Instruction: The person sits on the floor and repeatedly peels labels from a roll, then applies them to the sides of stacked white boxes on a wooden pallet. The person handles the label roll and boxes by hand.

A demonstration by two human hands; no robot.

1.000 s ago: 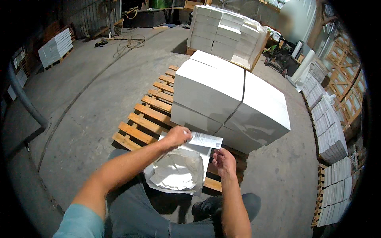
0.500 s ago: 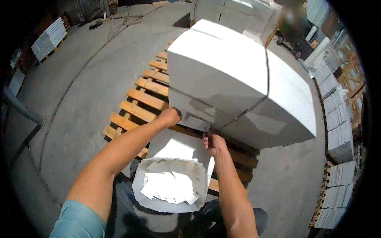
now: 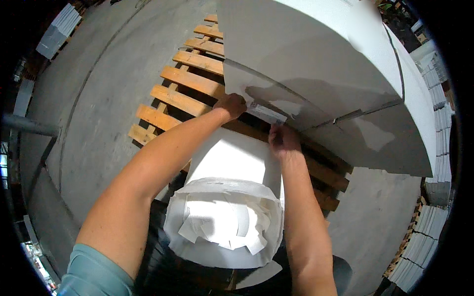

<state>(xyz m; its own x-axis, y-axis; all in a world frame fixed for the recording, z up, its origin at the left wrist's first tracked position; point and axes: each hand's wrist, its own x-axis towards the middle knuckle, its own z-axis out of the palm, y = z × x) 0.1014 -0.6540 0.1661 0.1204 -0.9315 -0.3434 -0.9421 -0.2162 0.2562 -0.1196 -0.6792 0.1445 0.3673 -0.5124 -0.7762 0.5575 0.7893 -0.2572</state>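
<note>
A narrow white label (image 3: 266, 114) with print on it is stretched between my hands, low beside a big white block-shaped stack (image 3: 316, 54). My left hand (image 3: 231, 106) is closed at the label's left end, and my right hand (image 3: 285, 140) pinches its right end. Whether the label touches the stack's side I cannot tell. Dark straps run around the stack. Close to me, a white tub (image 3: 173, 232) holds several loose white paper slips (image 3: 222, 217). A white board (image 3: 229, 153) lies just beyond the tub.
The stack stands on a slatted wooden pallet (image 3: 192, 81), whose slats stick out to the left. Stacked white sheets (image 3: 419, 232) on pallets line the right side. A grey metal bar (image 3: 32, 124) juts in at the left. Another sheet stack (image 3: 59, 32) stands far left.
My view has moved closer to the stack, which looks larger. Both hands have kept hold of the label, which now appears lifted and tilted. The tub looks nearer.
</note>
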